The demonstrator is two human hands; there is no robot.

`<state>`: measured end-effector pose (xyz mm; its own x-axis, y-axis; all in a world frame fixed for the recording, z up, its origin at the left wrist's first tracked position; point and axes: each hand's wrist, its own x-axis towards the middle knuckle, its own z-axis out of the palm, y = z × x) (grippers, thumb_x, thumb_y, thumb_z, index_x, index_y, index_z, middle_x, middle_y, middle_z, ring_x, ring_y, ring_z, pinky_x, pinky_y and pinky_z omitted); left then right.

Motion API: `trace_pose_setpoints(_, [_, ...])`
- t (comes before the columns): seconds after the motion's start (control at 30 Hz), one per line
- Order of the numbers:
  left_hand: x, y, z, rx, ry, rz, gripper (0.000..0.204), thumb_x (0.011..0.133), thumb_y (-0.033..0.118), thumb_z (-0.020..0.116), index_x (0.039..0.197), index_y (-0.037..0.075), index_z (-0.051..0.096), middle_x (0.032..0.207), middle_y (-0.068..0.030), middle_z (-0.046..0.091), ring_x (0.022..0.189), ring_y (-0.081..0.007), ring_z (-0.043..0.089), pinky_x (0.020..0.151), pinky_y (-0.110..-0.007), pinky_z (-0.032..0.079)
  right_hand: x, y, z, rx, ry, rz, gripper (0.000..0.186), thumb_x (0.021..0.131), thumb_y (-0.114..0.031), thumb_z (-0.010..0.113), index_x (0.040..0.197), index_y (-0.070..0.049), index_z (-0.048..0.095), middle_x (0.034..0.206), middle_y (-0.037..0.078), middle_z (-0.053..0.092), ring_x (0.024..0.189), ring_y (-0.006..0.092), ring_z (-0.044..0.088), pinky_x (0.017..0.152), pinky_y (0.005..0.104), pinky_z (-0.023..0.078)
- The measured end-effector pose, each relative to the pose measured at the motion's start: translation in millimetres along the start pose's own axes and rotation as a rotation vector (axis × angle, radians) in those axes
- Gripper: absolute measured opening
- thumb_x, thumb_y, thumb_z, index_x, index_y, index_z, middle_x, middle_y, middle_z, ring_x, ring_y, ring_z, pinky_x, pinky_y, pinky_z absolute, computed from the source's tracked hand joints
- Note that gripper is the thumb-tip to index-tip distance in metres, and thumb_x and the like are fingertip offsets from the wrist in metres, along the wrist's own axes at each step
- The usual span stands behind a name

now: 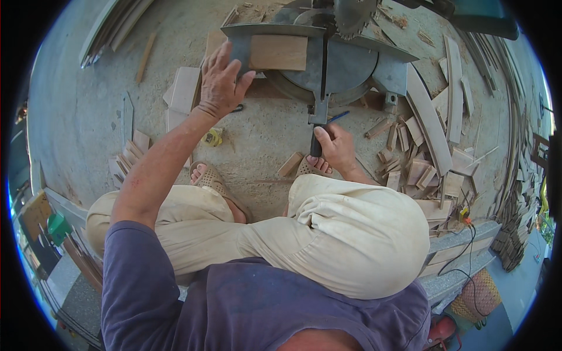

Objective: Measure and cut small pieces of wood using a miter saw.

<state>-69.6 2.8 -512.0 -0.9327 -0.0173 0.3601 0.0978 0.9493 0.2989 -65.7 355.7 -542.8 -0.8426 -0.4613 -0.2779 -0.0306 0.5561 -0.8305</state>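
My left hand [222, 85] is open, fingers spread beside the left end of a rectangular wooden board [278, 52]; whether it touches the saw's fence is unclear. The board lies against the fence on the grey metal miter saw table [348, 76]. A round toothed blade [353, 17] is raised above the slot, right of the board. My right hand [335, 146] is closed on the black handle [316, 142] at the front of the saw's turntable. A blue pen [339, 116] lies just beyond that hand. A yellow tape measure [212, 138] lies below my left hand.
Offcuts [421, 172] and curved wood strips [427, 117] are piled at the right, near cables [471, 257]. More wood pieces [181, 93] lie at the left, with long boards [114, 29] at the upper left. My legs and sandalled feet are below the saw.
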Motion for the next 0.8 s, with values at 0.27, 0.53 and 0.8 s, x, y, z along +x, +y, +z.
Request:
trace_pose_setpoints(0.27, [34,41,13,-0.064,-0.141,0.286,0.017,0.087,0.023,0.076,0.085,0.008,0.068,0.141,-0.0107,0.061,0.132,-0.0309,0.055,0.105,-0.048,0.044,19,34,-40,-0.87,-0.142,-0.388,0.016,0.082,-0.003,0.065,0.097,-0.003,0.07,0.102,0.014,0.071,0.097,0.0372,0.069,0.084,0.0473,0.057])
trace_pose_setpoints(0.53, [52,55,27,-0.164,-0.149,0.268,0.019,0.088,0.021,0.077,0.084,0.006,0.066,0.136,-0.0127,0.067,0.131,-0.0328,0.058,0.104,-0.049,0.048,16,35,-52,-0.808,-0.195,-0.159,0.013,0.089,-0.013,0.071,0.098,-0.004,0.072,0.1,0.016,0.072,0.099,0.036,0.071,0.078,0.0456,0.059])
trace_pose_setpoints(0.8, [54,36,33,-0.191,-0.205,0.184,0.028,0.088,0.028,0.079,0.09,0.002,0.069,0.145,-0.0198,0.063,0.143,-0.0392,0.05,0.117,-0.051,0.042,75,-159,-223,0.251,0.752,-0.196,0.033,0.104,-0.026,0.07,0.114,0.005,0.07,0.094,0.009,0.073,0.081,0.0135,0.072,0.064,0.0266,0.058])
